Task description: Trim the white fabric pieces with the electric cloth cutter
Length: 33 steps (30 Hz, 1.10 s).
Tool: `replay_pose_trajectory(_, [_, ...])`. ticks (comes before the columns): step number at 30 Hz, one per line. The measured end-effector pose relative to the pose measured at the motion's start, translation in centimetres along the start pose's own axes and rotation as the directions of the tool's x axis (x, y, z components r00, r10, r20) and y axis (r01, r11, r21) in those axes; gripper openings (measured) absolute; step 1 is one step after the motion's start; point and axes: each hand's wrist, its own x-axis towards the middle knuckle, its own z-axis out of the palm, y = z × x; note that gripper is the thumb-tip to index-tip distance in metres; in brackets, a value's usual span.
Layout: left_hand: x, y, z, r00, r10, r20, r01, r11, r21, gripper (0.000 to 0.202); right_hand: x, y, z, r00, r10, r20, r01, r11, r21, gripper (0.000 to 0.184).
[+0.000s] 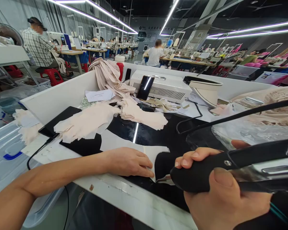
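My left hand (129, 162) lies flat near the table's front edge, fingers stretched out and pressing on a pale, curved sheet piece (124, 142). My right hand (220, 198) is wrapped round a black hand-held tool (199, 171) with a silver inner part and a screw at its side; it looks like a hair straightener. The tool's rounded end is just right of the pale piece, above the black tabletop panel (175, 140). What lies under that end is mostly hidden. Stacks of cream fabric pieces (88, 121) lie beyond my left hand.
Further back are a phone (145, 87), a white vented box (160, 84), a cream curved container (205, 89) and draped beige fabric (110, 75). A black cable (244, 113) crosses the right side. A black tablet-like slab (60, 121) lies left. People sit at sewing machines beyond.
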Motion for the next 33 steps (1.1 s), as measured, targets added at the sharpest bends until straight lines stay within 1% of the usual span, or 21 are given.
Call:
replay_pose_trajectory(10, [-0.5,-0.1,0.3,1.0,-0.02,-0.002,0.02,0.999,-0.049,0.044,0.4,-0.6,0.9,0.999,0.029,-0.038,-0.026,0.998,0.066,0.066])
replay_pose_trajectory(20, [-1.0,-0.1,0.2,0.998,-0.017,-0.064,0.012,0.997,-0.08,0.047,0.0,0.0,1.1,0.999,0.016,-0.033,-0.014,0.998,0.054,0.063])
replay_pose_trajectory(25, [-1.1,-0.1,0.3,0.998,-0.026,-0.065,0.021,0.996,-0.086,0.046,-0.2,-0.2,1.1,1.0,0.019,-0.023,-0.019,0.999,0.026,0.059])
replay_pose_trajectory(30, [-1.1,0.0,0.1,0.998,-0.032,-0.058,0.028,0.997,-0.075,0.038,-0.2,0.0,1.2,1.0,0.004,-0.023,-0.003,0.999,0.05,0.063])
replay_pose_trajectory(33, [-1.1,0.0,0.1,0.998,-0.04,-0.053,0.036,0.996,-0.076,0.034,-0.4,0.0,1.2,1.0,0.01,-0.012,-0.009,0.999,0.033,0.063])
